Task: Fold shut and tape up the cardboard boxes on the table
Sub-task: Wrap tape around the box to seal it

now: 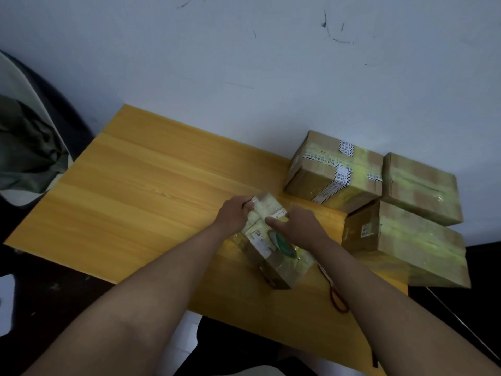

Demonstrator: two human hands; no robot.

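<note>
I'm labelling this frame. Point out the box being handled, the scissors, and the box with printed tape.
Handled box (267, 263): head view, near side face.
Scissors (339, 299): head view, red handle loop.
Printed-tape box (311, 176): head view, bare front side.

**Two bare arms, no sleeves**

Both forearms are bare from elbow to wrist; no sleeve, watch, ring or glove shows on either. The left hand (233, 214) and right hand (301, 226) are uncovered. Dark clothing shows at the lap.
</note>
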